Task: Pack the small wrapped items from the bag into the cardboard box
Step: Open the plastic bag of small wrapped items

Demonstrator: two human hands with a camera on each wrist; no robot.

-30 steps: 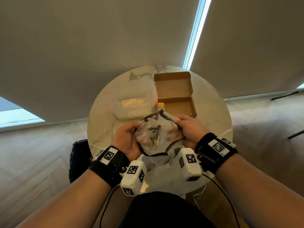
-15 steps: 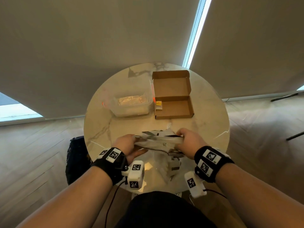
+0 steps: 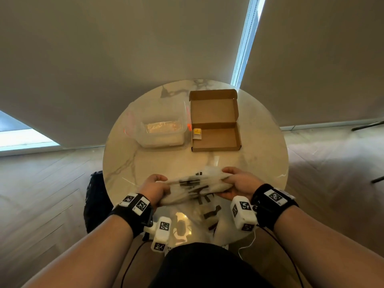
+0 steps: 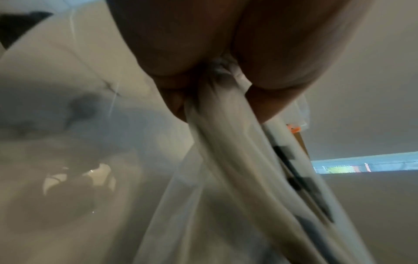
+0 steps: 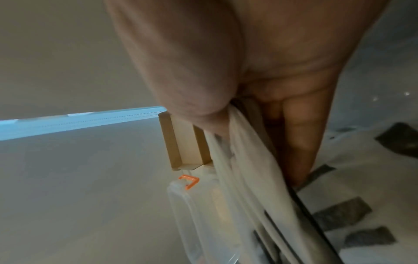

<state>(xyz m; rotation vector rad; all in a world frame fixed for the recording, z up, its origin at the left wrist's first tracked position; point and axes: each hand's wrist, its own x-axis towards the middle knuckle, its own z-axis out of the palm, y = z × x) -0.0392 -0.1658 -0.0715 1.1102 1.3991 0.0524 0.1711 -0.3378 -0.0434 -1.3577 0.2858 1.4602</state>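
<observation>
A white plastic bag (image 3: 194,187) with black print is stretched flat between my two hands over the near part of the round table. My left hand (image 3: 154,189) grips its left end, where bunched plastic (image 4: 228,128) runs out between thumb and fingers. My right hand (image 3: 235,181) grips the right end, the bag (image 5: 244,171) pinched under the thumb. The open cardboard box (image 3: 216,135) lies at the back right of the table, its lid folded back, with one small yellow wrapped item (image 3: 197,132) in its left corner. What the bag holds is hidden.
A clear plastic container (image 3: 163,132) with an orange clip (image 5: 189,181) stands left of the box, pale contents inside. The marble table (image 3: 261,154) is round, with wood floor around it. A dark object (image 3: 94,202) sits on the floor by the table's left edge.
The bag's mouth was held wide open and raised a second ago. Both hands have since lowered it toward me and pulled it shut and taut, flat between them.
</observation>
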